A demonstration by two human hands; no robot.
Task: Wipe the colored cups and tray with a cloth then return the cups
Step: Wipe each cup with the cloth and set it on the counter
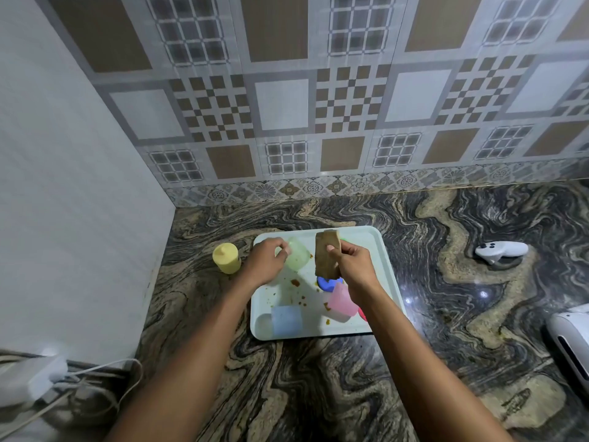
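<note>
Head view shows your left hand [266, 261] gripping the pale green cup [299, 258] with curled fingers, over the far part of the white tray [387, 272]. The cup is tilted toward your right hand [353, 266], I think so that its wall meets the cloth. Your right hand pinches the folded brown cloth [326, 258] upright, thumb in front. The cloth is just beside the green cup, but I cannot tell if they touch.

Under your right wrist lie the pink cup [341, 301] and a dark blue piece [326, 283], cup or lid. By your left forearm the light blue cup [287, 320] lies on its side. Brown stains [295, 282] sit between your hands.

The yellow cup [226, 258] stands on the granite counter [287, 393] outside your left hand, probably put there to free the tray. Beyond the tray rim, right of your right hand, the counter gives room as far as the white controller [500, 250].
</note>
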